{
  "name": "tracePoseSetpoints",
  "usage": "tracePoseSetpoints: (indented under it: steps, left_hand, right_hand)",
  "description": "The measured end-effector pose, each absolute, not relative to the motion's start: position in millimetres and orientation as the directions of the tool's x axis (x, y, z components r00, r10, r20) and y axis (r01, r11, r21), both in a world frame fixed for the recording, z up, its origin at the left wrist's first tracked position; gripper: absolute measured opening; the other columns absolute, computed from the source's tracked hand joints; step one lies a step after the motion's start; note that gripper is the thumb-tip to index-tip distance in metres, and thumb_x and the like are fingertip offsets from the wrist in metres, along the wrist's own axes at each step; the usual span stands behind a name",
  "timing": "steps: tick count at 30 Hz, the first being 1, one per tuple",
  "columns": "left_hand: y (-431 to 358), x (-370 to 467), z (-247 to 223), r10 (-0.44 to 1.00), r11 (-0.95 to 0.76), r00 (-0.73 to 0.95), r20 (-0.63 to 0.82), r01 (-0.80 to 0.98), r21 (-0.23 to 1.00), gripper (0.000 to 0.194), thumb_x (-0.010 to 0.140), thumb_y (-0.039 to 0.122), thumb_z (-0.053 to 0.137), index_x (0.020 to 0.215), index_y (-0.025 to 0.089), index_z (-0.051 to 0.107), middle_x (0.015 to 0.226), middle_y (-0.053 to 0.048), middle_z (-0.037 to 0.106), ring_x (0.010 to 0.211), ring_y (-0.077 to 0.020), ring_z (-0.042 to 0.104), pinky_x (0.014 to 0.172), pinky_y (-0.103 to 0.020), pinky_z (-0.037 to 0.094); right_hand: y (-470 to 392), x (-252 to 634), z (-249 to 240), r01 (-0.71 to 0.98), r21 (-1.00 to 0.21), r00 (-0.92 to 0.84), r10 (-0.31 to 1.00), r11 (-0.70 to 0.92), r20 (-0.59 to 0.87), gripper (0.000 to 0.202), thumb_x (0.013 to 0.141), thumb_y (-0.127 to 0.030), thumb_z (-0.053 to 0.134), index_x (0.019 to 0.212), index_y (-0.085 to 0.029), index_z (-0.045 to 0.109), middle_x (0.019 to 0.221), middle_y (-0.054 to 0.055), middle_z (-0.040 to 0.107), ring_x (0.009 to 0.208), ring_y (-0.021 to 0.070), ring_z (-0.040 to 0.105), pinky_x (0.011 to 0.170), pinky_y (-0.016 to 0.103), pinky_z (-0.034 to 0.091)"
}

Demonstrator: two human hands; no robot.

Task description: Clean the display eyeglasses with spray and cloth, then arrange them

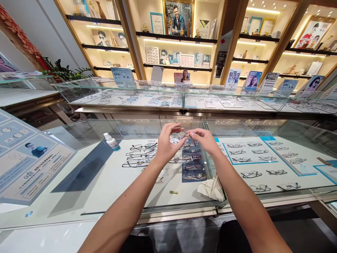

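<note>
A pair of thin reddish-framed eyeglasses [181, 133] is held up above the glass counter between both my hands. My left hand [168, 140] curls around the frame's left side, thumb and fingers closed on it. My right hand [203, 138] pinches the other side between thumb and forefinger. Fingers hide part of the frame. Beneath them, several eyeglasses [140, 154] show in the glass display case. A crumpled pale cloth [212, 189] lies on the counter by my right forearm. A small gold-coloured piece [173, 192] lies nearer to me.
A white spray bottle [111, 142] stands on the counter to the left, near a large blue printed sign [34, 158]. Across from me runs another glass display case [126, 100] with small standing posters. Lit shelves [176, 38] line the back wall.
</note>
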State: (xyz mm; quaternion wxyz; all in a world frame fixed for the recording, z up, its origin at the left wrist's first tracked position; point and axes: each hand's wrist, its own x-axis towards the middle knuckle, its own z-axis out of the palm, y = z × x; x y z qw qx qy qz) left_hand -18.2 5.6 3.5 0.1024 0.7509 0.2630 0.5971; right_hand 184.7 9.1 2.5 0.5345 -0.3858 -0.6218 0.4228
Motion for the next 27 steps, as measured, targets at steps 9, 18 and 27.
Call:
tracePoseSetpoints:
  steps: [9,18,27]
  left_hand:
    - [4,-17,6,0.539,-0.806,0.134,0.832,0.369,0.463,0.052,0.089,0.029,0.077,0.136,0.022,0.055,0.133,-0.013,0.059,0.119,-0.0246,0.066,0.102,-0.043,0.059]
    - [-7,-6,2,0.836,-0.549,0.182,0.519,0.276,0.789,0.030,0.096,0.045,0.065,0.089,0.019,0.076,0.072,-0.001,0.063,0.065,-0.0141,0.051,0.062,-0.028,0.041]
    - [9,-11,-4,0.952,-0.297,0.100,0.288,0.080,0.952,0.043,0.080,0.057,0.080,0.095,0.017,0.080,0.079,-0.005,0.072,0.071,-0.0170,0.059,0.062,-0.028,0.043]
  right_hand:
    - [11,186,2,-0.069,-0.977,-0.104,0.973,0.200,0.206,0.037,0.067,-0.055,0.089,0.081,-0.022,0.081,0.098,0.007,0.083,0.101,0.0265,0.073,0.100,0.042,0.053]
    - [6,167,-7,0.061,-0.915,0.084,0.911,0.399,0.403,0.028,0.083,-0.049,0.079,0.088,-0.022,0.083,0.108,0.009,0.081,0.102,0.0264,0.072,0.089,0.040,0.053]
    - [-4,157,-8,0.328,-0.738,0.002,0.781,0.589,0.625,0.025,0.100,-0.043,0.064,0.100,-0.026,0.082,0.112,0.007,0.081,0.110,0.0252,0.070,0.100,0.041,0.051]
